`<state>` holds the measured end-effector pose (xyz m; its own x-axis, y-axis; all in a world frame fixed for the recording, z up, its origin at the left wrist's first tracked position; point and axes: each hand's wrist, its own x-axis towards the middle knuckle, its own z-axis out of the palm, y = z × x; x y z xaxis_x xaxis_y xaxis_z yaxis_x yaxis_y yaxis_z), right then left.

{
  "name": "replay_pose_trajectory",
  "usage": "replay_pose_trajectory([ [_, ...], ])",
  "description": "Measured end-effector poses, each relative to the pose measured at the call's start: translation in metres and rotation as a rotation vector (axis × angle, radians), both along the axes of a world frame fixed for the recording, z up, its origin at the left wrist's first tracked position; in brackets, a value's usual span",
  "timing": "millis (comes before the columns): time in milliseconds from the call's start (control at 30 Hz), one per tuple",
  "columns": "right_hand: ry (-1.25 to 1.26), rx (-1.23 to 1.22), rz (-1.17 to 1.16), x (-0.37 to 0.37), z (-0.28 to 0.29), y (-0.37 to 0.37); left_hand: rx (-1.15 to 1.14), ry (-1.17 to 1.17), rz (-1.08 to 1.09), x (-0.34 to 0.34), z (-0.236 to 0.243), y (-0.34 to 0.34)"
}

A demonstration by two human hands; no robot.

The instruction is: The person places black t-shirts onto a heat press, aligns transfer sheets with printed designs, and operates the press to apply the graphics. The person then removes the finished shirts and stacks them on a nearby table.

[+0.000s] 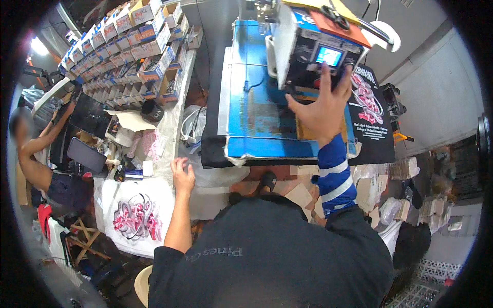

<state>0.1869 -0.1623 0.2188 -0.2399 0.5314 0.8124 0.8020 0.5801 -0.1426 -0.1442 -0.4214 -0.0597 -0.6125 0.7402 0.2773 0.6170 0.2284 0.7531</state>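
My right hand (324,107) is raised with its fingers spread in front of a boxy machine's control panel. One fingertip overlaps the lower edge of the small lit screen (329,55); I cannot tell whether it presses. The white and black machine box (300,49) stands over a worn blue board (246,115). Beside that board, on the right, lies a black printed shirt (372,120) with a pink and white design. My left hand (183,175) hangs at the edge of the left table, fingers loosely bent and apart, holding nothing.
A white sheet with a pink print (136,218) lies near my left forearm. Stacked small cardboard boxes (149,46) fill the back left. Another person (43,149) sits at the far left, by a dark tablet-like panel (86,155). Cardboard and plastic-wrapped bundles (403,169) litter the right side.
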Motion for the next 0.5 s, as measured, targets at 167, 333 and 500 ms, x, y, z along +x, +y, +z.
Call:
replay_pose_trajectory([
  [167,0.073,0.031,0.072,-0.042,-0.003,-0.01,-0.263,-0.053,0.037,0.025,-0.024,-0.072],
  [333,0.087,0.01,0.034,-0.055,-0.009,-0.017,-0.497,-0.21,0.04,0.062,-0.05,-0.125],
  [500,0.112,-0.038,0.003,-0.065,-0.011,-0.017,-0.961,-0.424,-0.341,0.123,-0.086,-0.099],
])
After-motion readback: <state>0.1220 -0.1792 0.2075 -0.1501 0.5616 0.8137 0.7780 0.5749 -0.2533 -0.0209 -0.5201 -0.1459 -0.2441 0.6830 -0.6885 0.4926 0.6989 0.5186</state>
